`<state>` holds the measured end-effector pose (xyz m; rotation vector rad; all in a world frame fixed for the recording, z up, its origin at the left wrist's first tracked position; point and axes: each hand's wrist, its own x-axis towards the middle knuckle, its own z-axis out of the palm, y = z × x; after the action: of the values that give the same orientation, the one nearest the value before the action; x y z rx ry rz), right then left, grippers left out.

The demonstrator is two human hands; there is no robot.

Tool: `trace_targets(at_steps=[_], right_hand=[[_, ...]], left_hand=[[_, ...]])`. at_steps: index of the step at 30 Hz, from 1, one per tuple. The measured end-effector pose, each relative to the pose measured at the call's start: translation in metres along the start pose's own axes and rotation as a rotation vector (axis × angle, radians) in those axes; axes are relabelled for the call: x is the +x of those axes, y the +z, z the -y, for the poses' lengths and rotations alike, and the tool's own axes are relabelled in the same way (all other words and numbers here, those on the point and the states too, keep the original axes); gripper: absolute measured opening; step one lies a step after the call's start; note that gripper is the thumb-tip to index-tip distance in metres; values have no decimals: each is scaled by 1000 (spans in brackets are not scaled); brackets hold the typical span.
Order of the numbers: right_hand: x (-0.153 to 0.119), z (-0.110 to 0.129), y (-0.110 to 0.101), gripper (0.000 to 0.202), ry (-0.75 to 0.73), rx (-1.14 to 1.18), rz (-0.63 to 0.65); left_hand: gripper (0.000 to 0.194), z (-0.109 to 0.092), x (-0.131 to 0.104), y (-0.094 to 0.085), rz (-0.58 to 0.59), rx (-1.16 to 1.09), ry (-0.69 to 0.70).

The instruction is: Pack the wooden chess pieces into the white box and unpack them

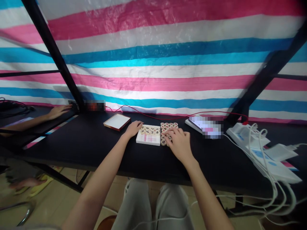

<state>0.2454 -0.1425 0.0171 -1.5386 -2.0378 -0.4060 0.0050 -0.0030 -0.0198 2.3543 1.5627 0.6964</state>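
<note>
A shallow white box (pixel 148 140) lies on the black table with two rows of Chinese chess pieces (pixel 152 130) in its far part. My left hand (pixel 133 128) is at the box's left side, its fingers closed against the far left corner. To the right of the box, more round chess pieces (pixel 169 125), with red and dark characters, stand in rows on the tabletop. Over the nearer ones is my right hand (pixel 180 140), its fingers apart and the tips touching or just above the pieces. It hides part of these rows.
An open box lid (pixel 117 122) lies at the left. On the right are a phone (pixel 207 127) on a white stand and a power strip (pixel 261 153) with tangled cables. A red cable (pixel 155 117) runs along the back. Another person's hand (pixel 59 111) rests on the neighbouring table.
</note>
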Motion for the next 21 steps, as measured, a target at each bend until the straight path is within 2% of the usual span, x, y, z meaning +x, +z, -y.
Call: trace_targets(at_steps=[4, 7, 21], right_hand=[[38, 21, 21, 23, -104, -181, 202], [51, 29, 30, 24, -123, -291, 308], [47, 35, 34, 25, -48, -337, 256]], left_hand=[[38, 0, -1, 0, -13, -15, -8], [38, 0, -1, 0, -15, -17, 2], [38, 1, 0, 1, -14, -12, 11]])
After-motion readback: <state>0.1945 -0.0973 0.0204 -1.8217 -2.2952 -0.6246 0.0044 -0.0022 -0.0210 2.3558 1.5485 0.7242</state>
